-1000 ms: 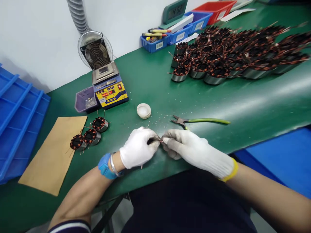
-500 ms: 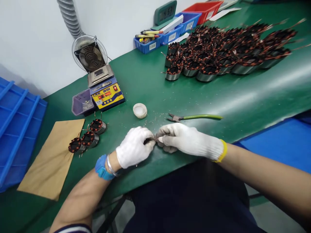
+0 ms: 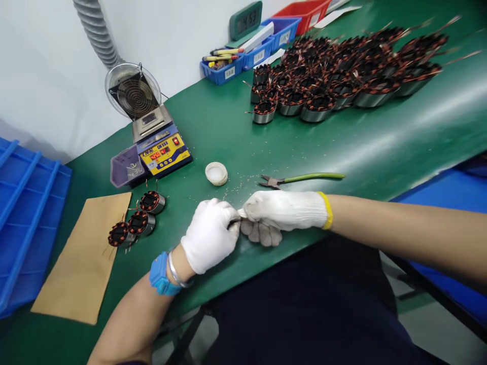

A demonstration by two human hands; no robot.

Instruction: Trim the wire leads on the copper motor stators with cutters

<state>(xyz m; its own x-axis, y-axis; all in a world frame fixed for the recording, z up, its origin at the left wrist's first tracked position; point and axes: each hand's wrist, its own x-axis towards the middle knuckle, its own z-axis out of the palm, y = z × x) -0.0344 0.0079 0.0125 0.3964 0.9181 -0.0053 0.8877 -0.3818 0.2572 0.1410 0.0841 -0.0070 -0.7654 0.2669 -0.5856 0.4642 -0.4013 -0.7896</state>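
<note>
Both my hands wear white gloves and meet fingertip to fingertip near the bench's front edge. My left hand (image 3: pixel 212 234) is closed, with a dark bit partly showing at its fingers, too hidden to name. My right hand (image 3: pixel 271 215) pinches at the same spot, its lower fingers curled below; what it grips is hidden. Just beyond them lie green-handled cutters (image 3: pixel 314 177), jaws to the left, and a small round white dish (image 3: pixel 216 174). Three copper-wound rings (image 3: pixel 141 223) stand left of my hands, partly on brown cardboard (image 3: pixel 81 258).
A yellow-and-blue heating unit (image 3: pixel 164 154) with a fan (image 3: pixel 136 96) stands at the back left, beside a purple tray (image 3: pixel 127 165). Many wound rings (image 3: pixel 319 108) crowd the back right. Blue bins (image 3: pixel 224 74), a red bin (image 3: pixel 304 15) and a clock (image 3: pixel 245 21) line the wall.
My right hand has turned, its lower fingers now showing below the thumb side, and its forearm lies more level. The whole view has shifted slightly.
</note>
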